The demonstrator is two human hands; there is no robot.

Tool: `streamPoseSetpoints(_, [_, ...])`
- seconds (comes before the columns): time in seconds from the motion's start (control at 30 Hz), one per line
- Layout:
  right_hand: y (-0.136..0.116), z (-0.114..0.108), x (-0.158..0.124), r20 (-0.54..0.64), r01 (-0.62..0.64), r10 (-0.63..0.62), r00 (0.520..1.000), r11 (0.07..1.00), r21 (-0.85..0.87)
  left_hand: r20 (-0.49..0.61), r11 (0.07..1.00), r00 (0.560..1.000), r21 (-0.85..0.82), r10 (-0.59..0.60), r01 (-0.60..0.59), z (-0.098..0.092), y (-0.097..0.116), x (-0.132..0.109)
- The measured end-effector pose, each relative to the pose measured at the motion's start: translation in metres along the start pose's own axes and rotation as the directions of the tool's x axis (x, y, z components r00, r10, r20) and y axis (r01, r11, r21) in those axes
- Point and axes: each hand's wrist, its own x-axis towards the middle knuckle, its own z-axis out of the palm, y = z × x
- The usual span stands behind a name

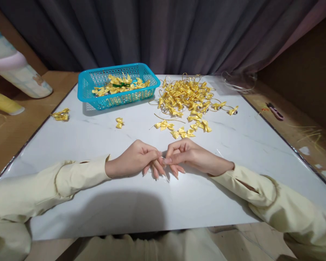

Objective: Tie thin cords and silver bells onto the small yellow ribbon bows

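Over the middle of the white table, my left hand (139,157) and my right hand (190,156) meet with thumbs and forefingers pinched. A thin, pale strand (163,157) spans the small gap between the fingertips; whether it is wire, thread or a needle is too small to tell. The other fingers of both hands point down towards the tabletop. Just beyond my right hand lie several loose yellow ribbon bows (183,132). A single yellow bow (120,123) rests beyond my left hand.
A blue plastic basket (83,87) holding yellow bows stands at the back. Beside it is a heap of bows with bells and gold cords (186,92). Pink-handled snippers (275,111) lie at the right; a tumbler (19,65) is at the left. Another bow cluster (61,114) sits near the left edge.
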Motion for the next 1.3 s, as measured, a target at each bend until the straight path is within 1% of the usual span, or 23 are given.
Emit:
streamPoseSetpoints(0.23, [0.0024,-0.002,0.0012,0.011,0.004,-0.005,1.0,0.999,0.034,0.045,0.999,0.998,-0.015,0.05,-0.049,-0.0012,0.0011,0.0005])
streamPoseSetpoints(0.47, [0.0011,-0.0016,0.0016,0.019,-0.01,0.009,1.0,0.999,0.041,0.046,0.998,0.998,0.043,0.053,-0.055,-0.0008,0.0025,-0.0001])
streamPoseSetpoints(0.53, [0.0004,-0.0005,0.0017,0.017,-0.016,0.016,1.0,0.999,0.03,0.023,0.998,0.999,0.049,0.043,-0.044,-0.0002,0.0022,-0.0001])
streamPoseSetpoints(0.67, [0.0002,0.0007,0.0025,0.027,-0.008,0.007,1.0,1.0,0.029,-0.066,0.997,0.998,0.071,0.011,-0.006,0.0012,0.0027,0.0009])
streamPoseSetpoints(0.8, [0.001,0.0006,0.0032,0.021,-0.013,0.012,1.0,0.999,0.043,-0.129,0.996,0.992,0.092,0.011,0.001,0.0024,0.0051,0.0029])
streamPoseSetpoints(0.97, [0.0013,0.0008,0.0037,0.013,-0.015,0.015,1.0,0.998,0.068,-0.201,0.997,0.98,0.074,0.0,0.015,0.0041,0.009,0.005])
streamPoseSetpoints(1.17, [0.0013,0.0008,0.0045,0.005,-0.007,0.007,1.0,0.997,0.075,-0.225,1.0,0.974,0.022,-0.007,0.012,0.0051,0.0075,0.0053])
streamPoseSetpoints(1.3, [0.0024,-0.0003,0.0044,0.005,-0.005,0.005,1.0,0.998,0.065,-0.253,1.0,0.967,0.018,-0.014,0.019,0.0045,0.0052,0.0058])
